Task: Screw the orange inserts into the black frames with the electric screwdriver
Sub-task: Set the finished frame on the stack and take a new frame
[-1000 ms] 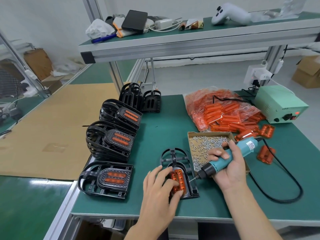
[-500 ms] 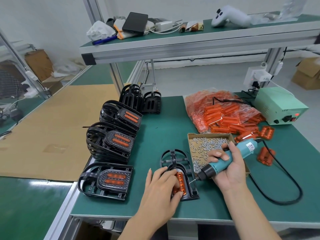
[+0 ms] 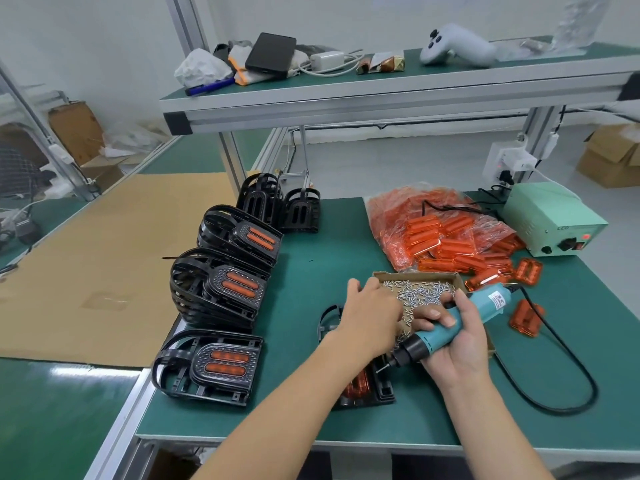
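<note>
**Reaching into the screw box, driver in my right hand**

Green matting covers my workbench (image 3: 311, 278), with an aluminium-framed shelf (image 3: 381, 95) above it carrying a white controller (image 3: 457, 46) and a black case (image 3: 272, 55).

My right hand (image 3: 453, 344) is wrapped around the teal electric screwdriver (image 3: 450, 323), fingers curled tight on its body, the bit angled down and to the left just above the black frame (image 3: 381, 389) lying flat in front of me. An orange insert (image 3: 358, 386) sits in that frame, half hidden under my left forearm. My left hand (image 3: 372, 320) stretches over the cardboard box of screws (image 3: 422, 292); its fingers point down among the screws, but whether they pinch one I cannot tell.

Behind the box lies a clear bag of orange inserts (image 3: 436, 230), with loose ones (image 3: 526, 271) spilled beside it. A pale green power supply (image 3: 550, 220) stands at the far right, its black cable (image 3: 554, 368) looping back to the driver. On my left, finished frames (image 3: 221, 289) with inserts are stacked in rows, empty black frames (image 3: 277, 206) behind them.
</note>
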Demonstrator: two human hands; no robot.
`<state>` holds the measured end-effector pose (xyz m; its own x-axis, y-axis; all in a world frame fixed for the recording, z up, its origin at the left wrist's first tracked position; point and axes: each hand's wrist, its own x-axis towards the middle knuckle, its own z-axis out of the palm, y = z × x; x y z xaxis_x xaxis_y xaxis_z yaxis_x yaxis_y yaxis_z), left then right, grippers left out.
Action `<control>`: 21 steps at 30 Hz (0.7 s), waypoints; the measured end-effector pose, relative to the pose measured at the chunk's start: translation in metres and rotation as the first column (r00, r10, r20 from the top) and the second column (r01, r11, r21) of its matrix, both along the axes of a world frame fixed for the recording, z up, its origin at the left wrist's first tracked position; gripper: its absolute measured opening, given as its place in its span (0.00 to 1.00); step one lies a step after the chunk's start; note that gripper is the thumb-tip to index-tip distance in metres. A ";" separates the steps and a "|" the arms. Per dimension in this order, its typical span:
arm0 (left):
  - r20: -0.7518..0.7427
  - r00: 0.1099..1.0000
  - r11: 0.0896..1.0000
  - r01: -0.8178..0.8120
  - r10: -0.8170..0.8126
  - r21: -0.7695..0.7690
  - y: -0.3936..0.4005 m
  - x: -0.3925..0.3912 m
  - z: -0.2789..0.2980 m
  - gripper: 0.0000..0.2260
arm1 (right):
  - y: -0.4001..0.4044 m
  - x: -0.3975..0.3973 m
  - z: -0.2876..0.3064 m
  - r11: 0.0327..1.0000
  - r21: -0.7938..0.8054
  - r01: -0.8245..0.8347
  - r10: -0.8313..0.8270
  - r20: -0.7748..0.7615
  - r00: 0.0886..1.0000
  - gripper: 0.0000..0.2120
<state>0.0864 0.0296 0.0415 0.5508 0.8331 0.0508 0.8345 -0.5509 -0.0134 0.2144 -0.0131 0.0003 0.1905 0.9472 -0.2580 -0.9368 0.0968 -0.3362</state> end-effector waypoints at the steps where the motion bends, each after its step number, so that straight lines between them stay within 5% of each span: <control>1: -0.112 0.994 1.000 0.010 -0.009 0.007 0.003 0.006 -0.002 0.04 | 0.000 -0.001 0.000 1.000 -0.005 0.000 0.000 -0.002 1.000 0.12; 5: -0.258 0.965 0.998 0.050 -0.041 0.029 0.005 0.015 -0.009 0.07 | 0.001 0.000 0.000 1.000 -0.015 0.006 -0.006 -0.013 1.000 0.11; 10: -0.184 0.980 0.996 0.084 -0.078 0.027 0.006 0.011 -0.013 0.06 | 0.000 -0.001 0.000 1.000 -0.013 0.002 -0.002 -0.013 1.000 0.12; 15: 0.213 0.975 0.996 0.073 -0.062 -0.042 0.005 -0.001 -0.018 0.04 | 0.001 0.000 0.001 1.000 -0.014 -0.004 0.004 -0.013 1.000 0.11; 21: 0.604 0.794 0.969 0.090 0.069 -0.230 -0.002 -0.020 -0.031 0.07 | 0.001 -0.001 0.002 1.000 -0.013 -0.002 0.003 0.002 1.000 0.09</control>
<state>0.0662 0.0273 0.0101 0.4819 0.8575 0.1800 0.6210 -0.4792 0.6203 0.2133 -0.0125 0.0023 0.1886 0.9442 -0.2701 -0.9364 0.0900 -0.3391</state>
